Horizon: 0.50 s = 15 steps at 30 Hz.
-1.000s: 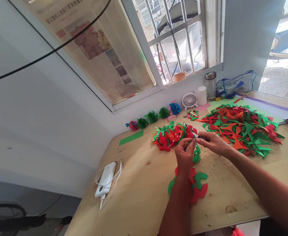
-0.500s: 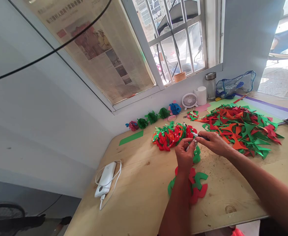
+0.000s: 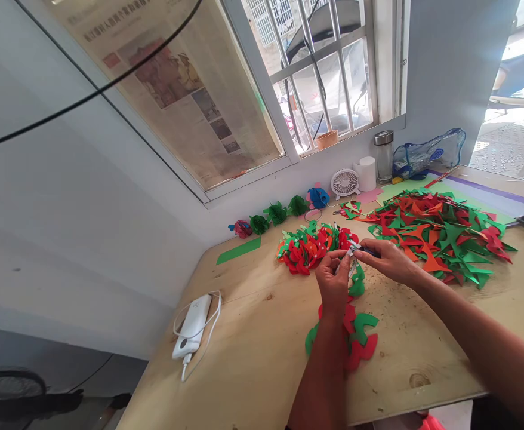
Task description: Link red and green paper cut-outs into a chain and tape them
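At near-R end of red/grn bundle point(image 3: 307, 254) (1 only; lies on table point(image 3: 244, 334)): 2 hands, both grasping. L hand point(image 3: 333, 279) pinches 1 sm. whitish item point(image 3: 350, 253), too tiny to ID. R hand point(image 3: 391, 261) grips 1 dk-handled tool point(image 3: 370, 252), silvery tip at/near L fingertips; contact can't tell.

Near side of bundle, partly hidden by L forearm point(image 3: 320, 364): loose red + grn cut-outs point(image 3: 363, 352), several, full count n/a. R of bundle: 1 lg. scrap heap point(image 3: 432, 233), red/orange/grn, pcs too many to count. Behind bundle, along wall point(image 3: 239, 203): row of 5 paper balls point(image 3: 298, 206), 3 grn, 1 mostly blue, 1 pinkish w/ blue. Back-R of bundle, L to R: 1 white fan point(image 3: 344, 183), 1 white cylinder point(image 3: 368, 174), 1 metal-lidded jar point(image 3: 384, 158), 1 clear bag point(image 3: 430, 154) w/ blue trim. L of bundle: 1 grn strip point(image 3: 239, 251), flat. Near-L, well apart: 1 white power bank point(image 3: 194, 325), 1 white cable point(image 3: 219, 307) looped about it.
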Tool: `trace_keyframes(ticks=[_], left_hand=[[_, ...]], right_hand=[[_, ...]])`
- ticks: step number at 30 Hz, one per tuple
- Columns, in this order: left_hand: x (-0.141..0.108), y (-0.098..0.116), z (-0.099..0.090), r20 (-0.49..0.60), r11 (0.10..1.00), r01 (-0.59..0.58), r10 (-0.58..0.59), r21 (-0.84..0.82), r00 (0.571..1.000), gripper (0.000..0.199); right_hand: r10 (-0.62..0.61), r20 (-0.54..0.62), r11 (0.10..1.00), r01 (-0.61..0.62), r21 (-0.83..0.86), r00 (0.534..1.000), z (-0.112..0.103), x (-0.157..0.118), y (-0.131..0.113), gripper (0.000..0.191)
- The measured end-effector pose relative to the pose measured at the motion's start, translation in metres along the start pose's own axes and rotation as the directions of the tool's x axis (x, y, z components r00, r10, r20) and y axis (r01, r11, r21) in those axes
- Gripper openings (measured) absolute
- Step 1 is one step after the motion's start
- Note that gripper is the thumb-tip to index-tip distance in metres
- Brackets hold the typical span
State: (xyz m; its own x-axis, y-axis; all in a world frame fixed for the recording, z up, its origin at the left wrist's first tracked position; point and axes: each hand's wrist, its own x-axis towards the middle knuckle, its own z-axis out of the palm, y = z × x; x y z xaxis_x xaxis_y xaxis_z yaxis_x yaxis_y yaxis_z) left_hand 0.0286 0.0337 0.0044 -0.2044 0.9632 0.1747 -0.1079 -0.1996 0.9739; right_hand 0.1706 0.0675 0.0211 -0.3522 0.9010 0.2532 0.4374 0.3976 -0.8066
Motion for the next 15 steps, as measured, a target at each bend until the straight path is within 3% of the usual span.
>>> trace_keyframes(ticks=[15], left_hand=[[-0.0020, 0.0008, 0.0000, 0.047, 1.000, -0.009, 0.008, 0.028, 0.999, 0.035]], right_hand=[[-0.025, 0.052, 1.000, 0.025, 0.005, 0.998, -0.0002, 0.0004, 0.0033, 0.044]])
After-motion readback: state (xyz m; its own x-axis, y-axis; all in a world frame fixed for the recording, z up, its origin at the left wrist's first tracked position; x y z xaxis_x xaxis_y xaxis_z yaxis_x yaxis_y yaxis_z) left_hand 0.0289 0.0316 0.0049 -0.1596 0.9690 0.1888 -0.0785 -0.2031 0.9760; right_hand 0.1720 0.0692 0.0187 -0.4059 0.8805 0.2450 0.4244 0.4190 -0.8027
